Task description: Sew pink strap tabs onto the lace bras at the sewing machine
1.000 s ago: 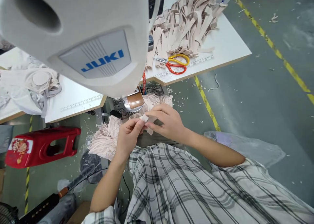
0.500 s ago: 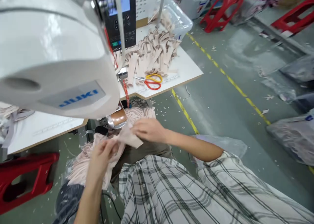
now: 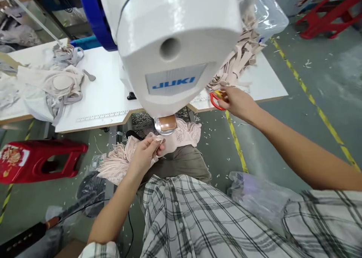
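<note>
Meanwhile, left hand pinched on pale pink lace fabric; right hand, well apart, closed on red-handled metal scissors.

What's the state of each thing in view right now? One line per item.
left hand: shut, pinching the lace fabric
lace fabric: bunched on the lap under the machine head
right hand: closed on the scissors at the table edge
scissors: on the table, mostly hidden; open or closed unclear
Juki sewing machine: nothing seen under its foot
strap pieces: heaped on the table
red stool: lying on its side
</note>
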`<state>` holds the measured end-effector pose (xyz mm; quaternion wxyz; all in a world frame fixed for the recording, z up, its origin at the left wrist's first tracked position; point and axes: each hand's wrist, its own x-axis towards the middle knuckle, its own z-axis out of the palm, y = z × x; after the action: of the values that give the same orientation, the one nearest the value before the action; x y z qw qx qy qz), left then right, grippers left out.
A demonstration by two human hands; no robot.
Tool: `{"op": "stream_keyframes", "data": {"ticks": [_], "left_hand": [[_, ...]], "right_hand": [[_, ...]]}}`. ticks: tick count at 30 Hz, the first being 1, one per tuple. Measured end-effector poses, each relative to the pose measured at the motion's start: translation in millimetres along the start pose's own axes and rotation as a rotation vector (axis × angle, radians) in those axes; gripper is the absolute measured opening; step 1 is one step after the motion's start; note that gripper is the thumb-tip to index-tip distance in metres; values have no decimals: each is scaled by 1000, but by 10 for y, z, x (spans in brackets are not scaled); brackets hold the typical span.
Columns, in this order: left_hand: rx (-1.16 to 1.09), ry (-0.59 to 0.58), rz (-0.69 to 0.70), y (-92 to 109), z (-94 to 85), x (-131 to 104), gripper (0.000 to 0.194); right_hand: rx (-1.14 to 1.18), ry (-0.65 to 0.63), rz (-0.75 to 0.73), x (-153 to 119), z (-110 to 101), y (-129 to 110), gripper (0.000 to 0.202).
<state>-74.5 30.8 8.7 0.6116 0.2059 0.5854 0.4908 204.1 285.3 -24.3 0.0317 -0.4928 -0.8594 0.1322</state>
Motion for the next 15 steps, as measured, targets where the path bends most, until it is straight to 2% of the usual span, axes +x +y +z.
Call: {"op": "stream_keyframes", "data": {"ticks": [3, 5, 6, 8, 11, 15], "left_hand": [[-111, -69, -60, -37, 48, 26, 34], [-141, -95, -94, -62, 69, 43, 32], [-148, -95, -102, -76, 81, 54, 30], [-151, -89, -102, -102, 107, 77, 28], [-137, -92, -97, -132, 150, 97, 26], [-75, -130, -118, -148, 189, 77, 29]], "right_hand": [[216, -59, 121, -673, -125, -140, 32], [421, -153, 126, -1133, -188, -346, 34], [471, -210, 58, -1329, -204, -465, 37], [459, -230, -129, -1609, -202, -693, 44], [364, -138, -311, -1742, -131, -911, 42], [288, -69, -385, -1627, -8, -992, 37]]}}
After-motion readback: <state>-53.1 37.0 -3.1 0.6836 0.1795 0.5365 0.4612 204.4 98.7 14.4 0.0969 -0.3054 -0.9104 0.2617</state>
